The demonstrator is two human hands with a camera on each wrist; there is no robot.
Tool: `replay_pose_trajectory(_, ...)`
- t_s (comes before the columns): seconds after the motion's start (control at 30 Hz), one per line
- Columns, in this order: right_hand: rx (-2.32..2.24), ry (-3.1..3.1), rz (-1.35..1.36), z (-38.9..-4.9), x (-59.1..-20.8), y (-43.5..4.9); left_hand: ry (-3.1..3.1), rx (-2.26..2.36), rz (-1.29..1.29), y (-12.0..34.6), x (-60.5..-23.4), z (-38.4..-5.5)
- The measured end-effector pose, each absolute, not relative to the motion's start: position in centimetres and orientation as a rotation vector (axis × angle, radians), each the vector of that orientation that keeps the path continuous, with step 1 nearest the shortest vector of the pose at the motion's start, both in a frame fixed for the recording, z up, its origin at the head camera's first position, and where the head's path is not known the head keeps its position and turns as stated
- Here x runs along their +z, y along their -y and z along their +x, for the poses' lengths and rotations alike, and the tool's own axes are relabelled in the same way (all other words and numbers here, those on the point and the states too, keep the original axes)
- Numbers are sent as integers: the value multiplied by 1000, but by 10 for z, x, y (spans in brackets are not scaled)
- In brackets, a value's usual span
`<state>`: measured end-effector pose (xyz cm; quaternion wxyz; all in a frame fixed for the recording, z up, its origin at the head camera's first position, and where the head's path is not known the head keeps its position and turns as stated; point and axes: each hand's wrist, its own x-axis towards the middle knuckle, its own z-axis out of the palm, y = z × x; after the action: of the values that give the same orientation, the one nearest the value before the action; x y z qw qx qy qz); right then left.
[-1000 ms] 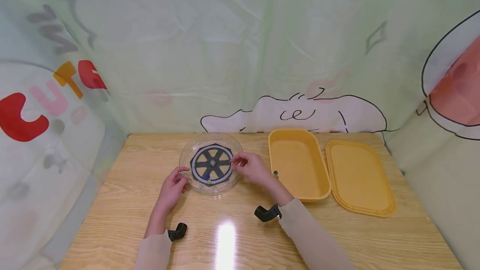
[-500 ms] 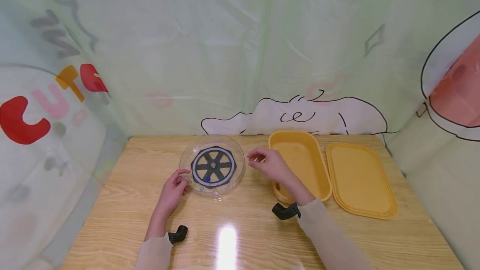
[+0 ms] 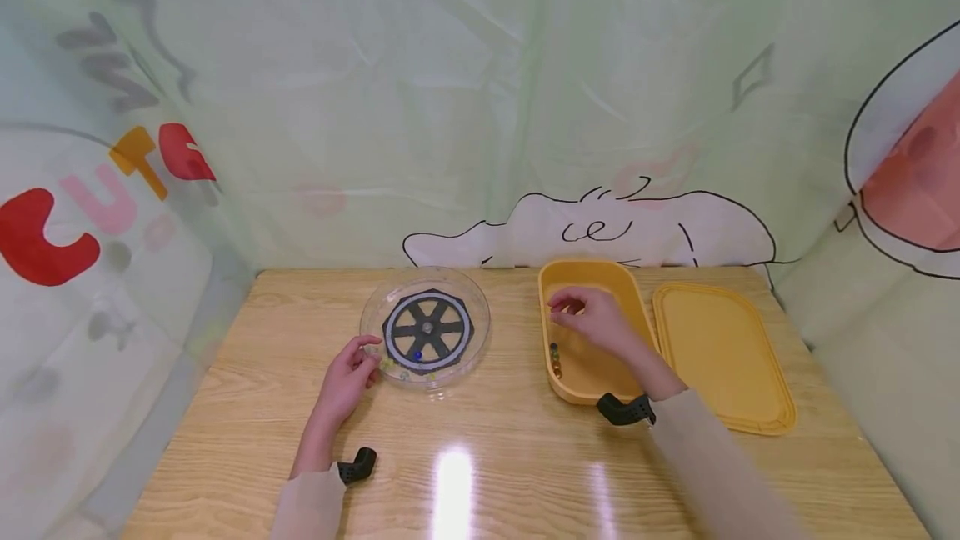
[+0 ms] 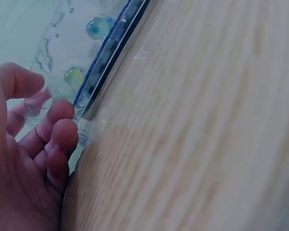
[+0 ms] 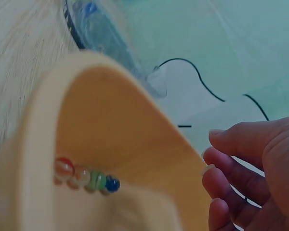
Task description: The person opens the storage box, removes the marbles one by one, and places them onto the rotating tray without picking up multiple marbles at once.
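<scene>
My left hand (image 3: 350, 373) holds the near-left rim of a clear round dish (image 3: 480, 344), thumb above and fingers below the edge. Inside it, a dark spoked wheel pattern (image 3: 426, 328) shows, with a blue marble (image 3: 417, 355) and several clear and yellowish marbles (image 4: 73, 76) along the near side. My right hand (image 3: 596, 319) is over the orange-yellow bin (image 3: 651, 307), thumb close to its bent fingers. No marble shows at those fingertips, but I cannot tell if one is hidden between them. A short row of red, green and blue marbles (image 5: 97, 181) lies in the bin.
A flat orange-yellow lid (image 3: 723, 357) lies on the wooden table (image 3: 420, 473) right of the bin. Behind the table hangs a pale green printed curtain (image 3: 375, 107). A black wrist-camera mount (image 3: 626, 409) sits at the right sleeve.
My right hand has moved right, from the dish's right rim to over the bin. The marbles in the dish have shifted slightly. My left hand stays at the rim.
</scene>
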<state>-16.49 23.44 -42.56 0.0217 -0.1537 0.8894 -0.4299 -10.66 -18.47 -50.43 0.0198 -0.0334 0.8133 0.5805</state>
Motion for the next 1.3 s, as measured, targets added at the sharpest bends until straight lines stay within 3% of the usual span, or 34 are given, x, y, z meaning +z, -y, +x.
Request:
replay_pose_trajectory(0.8,-1119,-2379,-629,-185,-436,-252,-2491,1781,-152,189,-505,-107)
replay_pose_trajectory(1.3,-1024,-2265,-578,-198,-454,-259,-2509,1793,-112,187,-503,-106)
